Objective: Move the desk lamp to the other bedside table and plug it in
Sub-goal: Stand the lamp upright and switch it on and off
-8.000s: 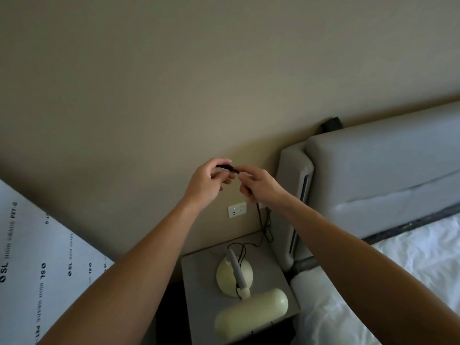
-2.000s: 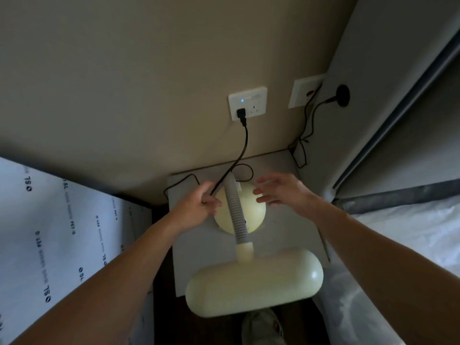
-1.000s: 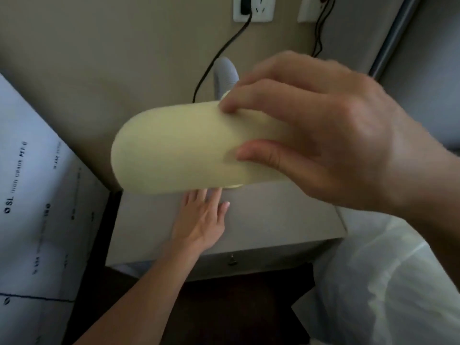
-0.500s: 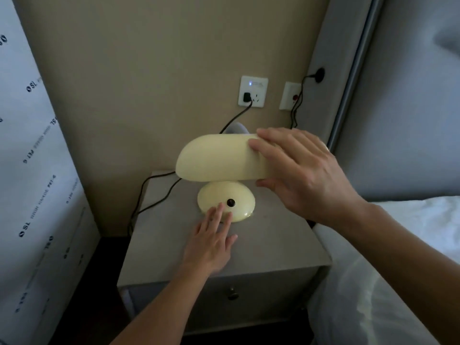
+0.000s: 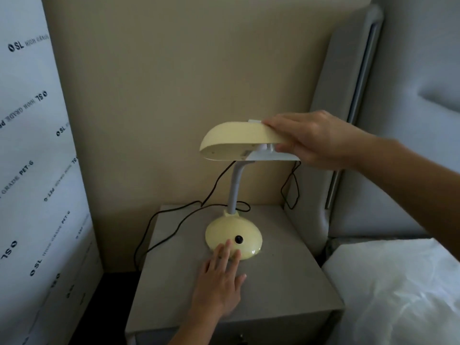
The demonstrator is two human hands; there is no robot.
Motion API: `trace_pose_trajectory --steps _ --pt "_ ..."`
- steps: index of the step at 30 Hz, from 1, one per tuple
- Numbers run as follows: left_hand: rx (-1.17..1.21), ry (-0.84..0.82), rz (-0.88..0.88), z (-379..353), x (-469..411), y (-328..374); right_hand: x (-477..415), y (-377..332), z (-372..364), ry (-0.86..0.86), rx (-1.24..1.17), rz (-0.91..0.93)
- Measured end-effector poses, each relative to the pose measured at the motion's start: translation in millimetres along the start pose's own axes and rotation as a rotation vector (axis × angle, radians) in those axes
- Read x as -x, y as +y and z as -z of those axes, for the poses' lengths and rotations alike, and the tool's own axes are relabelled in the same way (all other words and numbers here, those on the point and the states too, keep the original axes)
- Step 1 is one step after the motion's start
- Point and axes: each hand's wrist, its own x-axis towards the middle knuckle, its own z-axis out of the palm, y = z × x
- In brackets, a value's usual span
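**Lamp head tipped up, both hands on the lamp**

Since half a second ago the camera has dropped lower and the pale yellow desk lamp's oblong head (image 5: 239,140) now shows its underside, tilted up toward the viewer. The right hand (image 5: 316,140) has stayed on the right end of that head, fingers over the top and thumb beneath, grasping it. The left hand (image 5: 219,282) lies flat and open on the grey bedside table (image 5: 286,282), grasping nothing, its fingertips (image 5: 227,246) touching the front edge of the lamp's round yellow base (image 5: 234,235), just below the small black button (image 5: 238,239).

The lamp stands upright near the back middle of the table, its grey ribbed neck (image 5: 234,188) rising from the base to the head. A thin black cord (image 5: 174,227) loops across the table behind the base and hangs over the left edge; another stretch runs up the beige wall (image 5: 186,70) behind the head, where its end is hidden. To the right stand the grey padded headboard (image 5: 348,95) and white bedding (image 5: 398,295). On the left leans a white sheet printed with black lettering (image 5: 29,170).
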Motion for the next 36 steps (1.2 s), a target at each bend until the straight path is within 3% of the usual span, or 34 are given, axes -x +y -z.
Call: trace_pose_trajectory --steps 4,13,15,17,19,20,22,25,27,30,36 --pt "-0.02 -0.007 0.009 2.5 -0.3 2.9 -30.5 23.9 13.1 -0.128 -0.098 -0.136" --pt "-0.026 0.097 -0.042 6.3 0.3 3.7 -62.4 37.3 22.9 -0.154 -0.27 -0.278" --pt "-0.037 0.076 -0.025 -0.4 -2.8 1.7 -46.2 18.3 11.6 0.021 -0.194 -0.228" --pt "-0.032 0.075 -0.007 0.4 -1.7 1.3 -17.2 -13.9 -11.5 0.406 -0.084 -0.1" --pt "-0.042 0.055 -0.011 5.5 0.4 5.8 17.7 -56.9 -51.5 0.736 -0.141 -0.049" --pt "-0.042 0.056 -0.011 8.6 1.3 6.7 34.8 -76.7 -78.3 0.773 -0.193 -0.065" --pt "-0.067 0.094 -0.014 12.6 3.3 6.6 60.0 -107.9 -134.6 0.603 -0.318 -0.205" --pt "-0.08 0.09 -0.038 7.4 1.6 3.9 80.1 -129.4 -213.6 0.023 -0.428 -0.516" --pt "-0.053 0.119 -0.061 2.3 0.5 -0.3 83.2 -136.2 -250.2 -0.217 -0.475 -0.591" --pt "-0.029 0.076 -0.082 -2.9 -0.2 -4.2 75.9 -140.6 -276.2 -0.301 -0.538 -0.666" --pt "-0.126 0.042 -0.047 10.0 0.8 0.6 66.4 -141.8 -285.2 -0.292 -0.407 -0.672"
